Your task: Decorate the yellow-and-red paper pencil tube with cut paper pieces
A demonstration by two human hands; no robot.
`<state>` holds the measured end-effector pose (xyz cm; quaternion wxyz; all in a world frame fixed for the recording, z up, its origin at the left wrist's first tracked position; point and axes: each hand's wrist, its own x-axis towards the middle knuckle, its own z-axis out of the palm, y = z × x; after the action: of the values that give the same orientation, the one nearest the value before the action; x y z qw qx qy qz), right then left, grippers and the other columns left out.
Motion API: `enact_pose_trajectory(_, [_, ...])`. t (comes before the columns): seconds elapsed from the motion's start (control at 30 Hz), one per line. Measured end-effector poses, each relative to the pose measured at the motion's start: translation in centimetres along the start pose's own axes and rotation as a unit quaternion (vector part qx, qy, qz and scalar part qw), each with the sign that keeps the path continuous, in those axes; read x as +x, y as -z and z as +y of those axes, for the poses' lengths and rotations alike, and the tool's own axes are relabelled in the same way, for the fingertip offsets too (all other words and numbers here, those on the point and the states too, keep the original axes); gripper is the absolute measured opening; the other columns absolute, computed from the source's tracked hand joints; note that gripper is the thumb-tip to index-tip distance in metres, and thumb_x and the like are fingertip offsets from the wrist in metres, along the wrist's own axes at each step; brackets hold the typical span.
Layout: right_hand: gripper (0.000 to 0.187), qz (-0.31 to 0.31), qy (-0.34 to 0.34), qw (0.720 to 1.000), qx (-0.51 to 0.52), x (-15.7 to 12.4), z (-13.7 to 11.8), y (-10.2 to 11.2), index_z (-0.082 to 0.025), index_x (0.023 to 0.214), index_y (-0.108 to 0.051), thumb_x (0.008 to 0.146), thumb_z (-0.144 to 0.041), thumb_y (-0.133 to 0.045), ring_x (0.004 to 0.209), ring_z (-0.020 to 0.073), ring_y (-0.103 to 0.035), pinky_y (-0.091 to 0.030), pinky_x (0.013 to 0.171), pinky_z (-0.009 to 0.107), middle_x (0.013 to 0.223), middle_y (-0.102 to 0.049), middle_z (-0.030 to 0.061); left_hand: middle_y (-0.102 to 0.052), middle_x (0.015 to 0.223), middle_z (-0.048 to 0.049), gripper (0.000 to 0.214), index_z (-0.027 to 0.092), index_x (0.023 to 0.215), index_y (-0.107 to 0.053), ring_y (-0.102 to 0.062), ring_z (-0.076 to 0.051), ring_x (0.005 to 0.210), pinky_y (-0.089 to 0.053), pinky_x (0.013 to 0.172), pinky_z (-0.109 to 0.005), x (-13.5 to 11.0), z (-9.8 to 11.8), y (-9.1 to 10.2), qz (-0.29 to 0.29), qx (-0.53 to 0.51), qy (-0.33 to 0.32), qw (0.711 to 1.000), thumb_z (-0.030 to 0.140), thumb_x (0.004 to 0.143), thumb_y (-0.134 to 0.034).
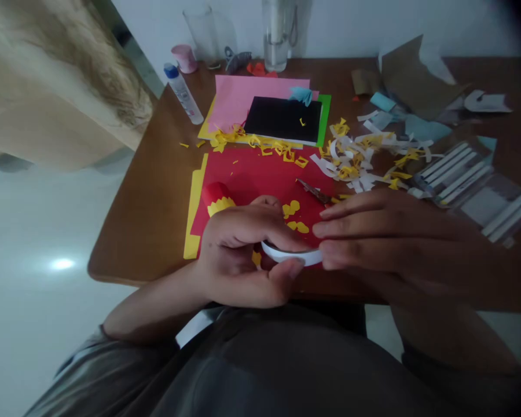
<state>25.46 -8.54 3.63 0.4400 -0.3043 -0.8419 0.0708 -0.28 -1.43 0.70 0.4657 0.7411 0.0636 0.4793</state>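
Note:
Low over the desk's front edge, my left hand [247, 252] pinches a narrow white curved band [289, 255] between thumb and forefinger. The band bends like part of a tape roll; I cannot make out its exact kind. My right hand [373, 231] is closed at the band's right end, with its thumb hidden. Beneath lies a sheet of red paper [252, 174] bearing small yellow paper cutouts [292, 208]. A red paper roll [216, 192] with a yellow jagged edge [220, 205] rests just beyond my left hand. Scissors [315, 191] lie beyond the fingers.
Yellow scraps [282, 147] and white paper strips [360, 159] litter the desk. Behind are pink paper [238, 95], a black sheet [282, 119], a glue bottle [184, 95], a pink cup [184, 58] and a glass of water [275, 52]. Clear plastic packaging [477, 185] lies at right.

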Motion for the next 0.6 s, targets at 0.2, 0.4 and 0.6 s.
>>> enact_pose_trajectory(0.2, [0.016,-0.012,-0.022,0.999,-0.027,-0.53,-0.17,0.15,-0.037,0.122,-0.09,0.109,-0.028,-0.088,0.113,0.0248,-0.092,-0.079,0.105,0.038,0.12,-0.094,0.0022,-0.081,0.074,-0.0032,0.019,0.022,0.103,-0.083,-0.071,-0.016,0.06,-0.057,0.072,-0.037,0.04,0.09,-0.02,-0.002,0.011,0.0,1.0,0.024,0.092,-0.098])
enact_pose_trajectory(0.4, [0.015,0.01,-0.021,0.998,-0.054,-0.3,-0.61,0.3,-0.039,0.117,-0.09,0.111,-0.026,-0.084,0.114,0.0231,-0.092,-0.078,0.106,0.037,0.118,-0.094,-0.0001,-0.081,0.073,-0.0014,0.02,0.02,0.102,-0.082,-0.071,-0.014,0.059,-0.057,0.076,-0.037,0.18,0.12,-0.15,0.007,0.04,-0.035,0.999,0.025,0.091,-0.097])
enact_pose_trajectory(0.6, [0.016,0.034,-0.011,0.998,-0.06,-0.01,-0.62,-0.04,-0.034,0.119,-0.088,0.109,-0.021,-0.085,0.109,0.0251,-0.092,-0.079,0.106,0.039,0.12,-0.094,0.0001,-0.083,0.077,-0.0003,0.023,0.024,0.105,-0.084,-0.071,-0.015,0.06,-0.058,0.079,-0.041,0.09,0.04,-0.1,0.019,0.076,-0.032,0.996,0.034,0.092,-0.1])
